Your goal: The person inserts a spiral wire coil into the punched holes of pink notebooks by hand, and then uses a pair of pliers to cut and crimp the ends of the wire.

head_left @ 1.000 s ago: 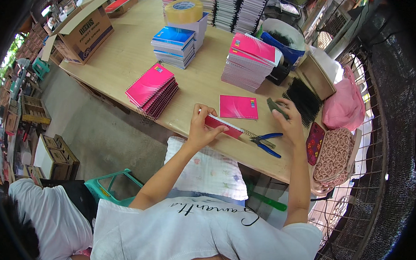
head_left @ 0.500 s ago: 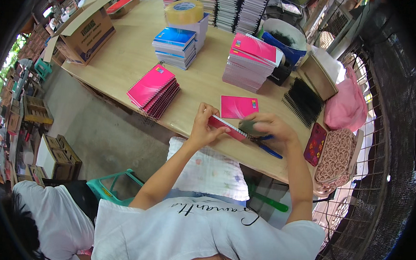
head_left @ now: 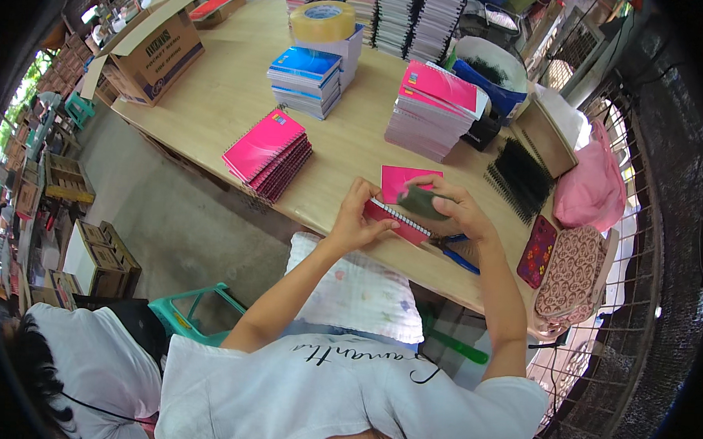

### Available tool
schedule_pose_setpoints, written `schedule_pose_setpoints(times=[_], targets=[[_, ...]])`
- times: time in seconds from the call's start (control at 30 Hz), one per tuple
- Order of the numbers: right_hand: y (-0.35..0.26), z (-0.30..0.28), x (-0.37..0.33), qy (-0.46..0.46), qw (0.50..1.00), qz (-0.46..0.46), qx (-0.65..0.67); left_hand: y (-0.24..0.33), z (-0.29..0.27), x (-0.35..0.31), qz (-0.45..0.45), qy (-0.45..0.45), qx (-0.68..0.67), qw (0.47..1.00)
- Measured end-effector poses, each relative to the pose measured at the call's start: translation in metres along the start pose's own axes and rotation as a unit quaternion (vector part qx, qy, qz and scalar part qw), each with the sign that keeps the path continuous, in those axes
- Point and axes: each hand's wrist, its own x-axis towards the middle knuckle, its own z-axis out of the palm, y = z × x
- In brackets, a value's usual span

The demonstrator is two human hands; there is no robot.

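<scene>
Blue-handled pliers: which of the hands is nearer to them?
Right. The right hand, holding a dark green object, is just above the pliers in the picture; the left hand is farther off to their left, gripping a red notebook.

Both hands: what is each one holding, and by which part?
The left hand holds a pink notebook by its left end. The right hand grips a dark green object, kind unclear, by its right end.

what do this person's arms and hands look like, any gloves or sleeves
The left hand and right hand are bare: no gloves, watch or bracelet show. The forearms are uncovered, below the loose short sleeves of a white shirt with black script lettering across it.
</scene>
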Motion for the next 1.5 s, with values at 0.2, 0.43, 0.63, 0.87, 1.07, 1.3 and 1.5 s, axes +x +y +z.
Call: schedule_pose_setpoints(times=[0.2, 0.43, 0.63, 0.87, 1.07, 1.3, 1.5], targets=[[0.009, -0.001, 0.014, 0.038, 0.996, -0.061, -0.057, -0.014, -0.012, -0.003, -0.144, 0.033, -0.341, 0.928], [0.019, 0.016, 0.020, 0.015, 0.993, 0.058, 0.099, -0.021, -0.023, -0.001, -0.177, -0.029, -0.381, 0.907], [0.026, -0.024, 0.009, 0.132, 0.880, 0.014, -0.455, -0.009, -0.020, -0.001, -0.172, -0.019, -0.390, 0.905], [0.050, 0.019, -0.105, 0.318, 0.757, -0.023, -0.570, 0.021, -0.022, 0.002, -0.183, 0.037, -0.383, 0.905], [0.040, 0.017, -0.129, 0.327, 0.760, 0.081, -0.555, 0.039, -0.022, 0.004, -0.204, 0.012, -0.377, 0.903], [-0.056, 0.035, -0.069, 0.212, 0.677, -0.172, -0.683, 0.045, -0.018, 0.002, -0.212, 0.032, -0.355, 0.910], [-0.075, 0.050, -0.027, 0.113, 0.592, -0.271, -0.751, 0.065, -0.027, 0.004, -0.216, 0.016, -0.370, 0.903]])
